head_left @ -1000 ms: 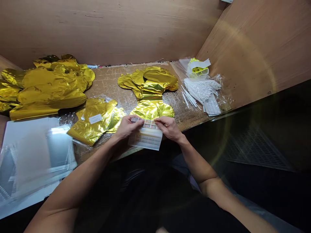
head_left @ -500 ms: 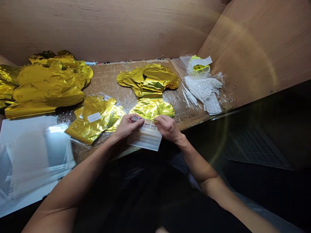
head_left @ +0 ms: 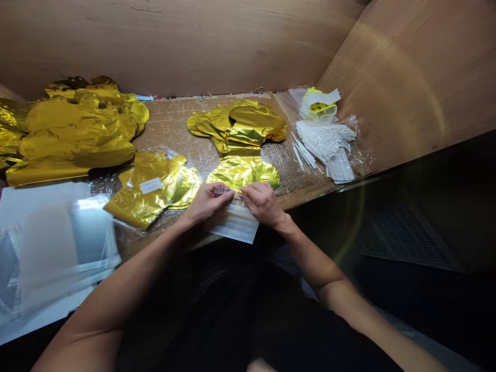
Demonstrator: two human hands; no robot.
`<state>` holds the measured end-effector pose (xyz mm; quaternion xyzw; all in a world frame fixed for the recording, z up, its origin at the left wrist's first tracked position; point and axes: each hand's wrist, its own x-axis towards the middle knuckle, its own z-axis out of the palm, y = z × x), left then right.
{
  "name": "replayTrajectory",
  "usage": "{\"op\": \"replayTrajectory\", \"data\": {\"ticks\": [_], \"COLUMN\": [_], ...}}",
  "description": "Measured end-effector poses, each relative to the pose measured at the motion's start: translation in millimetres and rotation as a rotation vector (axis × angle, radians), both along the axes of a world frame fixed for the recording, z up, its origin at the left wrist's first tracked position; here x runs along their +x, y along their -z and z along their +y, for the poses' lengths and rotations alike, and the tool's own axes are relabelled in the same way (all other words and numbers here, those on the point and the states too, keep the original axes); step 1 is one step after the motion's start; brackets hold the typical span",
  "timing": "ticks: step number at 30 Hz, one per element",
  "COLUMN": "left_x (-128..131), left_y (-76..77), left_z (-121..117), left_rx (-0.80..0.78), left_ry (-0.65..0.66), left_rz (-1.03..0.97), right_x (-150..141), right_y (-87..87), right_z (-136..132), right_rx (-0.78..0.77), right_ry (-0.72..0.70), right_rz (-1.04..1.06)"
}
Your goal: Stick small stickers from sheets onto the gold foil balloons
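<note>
Over the table's front edge, a white sheet of CE-marked stickers point(head_left: 233, 226) is held between my hands. My left hand point(head_left: 207, 204) pinches its upper left part, thumb on top. The fingers of my right hand point(head_left: 266, 204) are pinched together at the sheet's upper edge, covering part of the printed row. Whether a sticker is lifted there, I cannot tell. Just beyond my fingertips lies a flat gold foil balloon point(head_left: 243, 144), folded across its middle. Left of it, another gold foil balloon point(head_left: 170, 178) lies in clear plastic with a white label point(head_left: 151, 185).
Several gold foil balloons point(head_left: 77, 137) are piled at the back left. Clear plastic bags point(head_left: 50, 243) lie at the front left. White thin sticks point(head_left: 323, 139) in an open bag and a yellow-and-white strip point(head_left: 321, 106) are at the right. Wooden panels point(head_left: 194, 46) enclose the table.
My right hand has moved left along the sheet's upper edge, closer to my left hand, covering more of the printed stickers. My left hand has shifted slightly right.
</note>
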<state>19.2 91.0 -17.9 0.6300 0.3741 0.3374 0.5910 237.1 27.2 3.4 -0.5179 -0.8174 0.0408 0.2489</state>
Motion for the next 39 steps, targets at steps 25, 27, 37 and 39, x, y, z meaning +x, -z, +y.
{"op": "replayTrajectory", "data": {"ticks": [25,27,37,39], "left_x": [1,1,-3,-6], "left_y": [-18.0,-18.0,-8.3,-3.5], "left_z": [-7,-8,0,4], "left_rx": [0.044,0.033,0.258,0.488], "left_ry": [-0.045,-0.041,0.053,0.174], "left_rz": [0.092,0.089,0.180,0.224], "right_x": [2,3,17,30], "right_y": [8.2,8.6,-14.4,-17.8], "right_z": [-3,-2,5,19], "right_rx": [0.086,0.085,-0.084,-0.217], "right_ry": [-0.078,-0.101,0.058,0.094], "right_rz": [0.129,0.145,0.545,0.578]}}
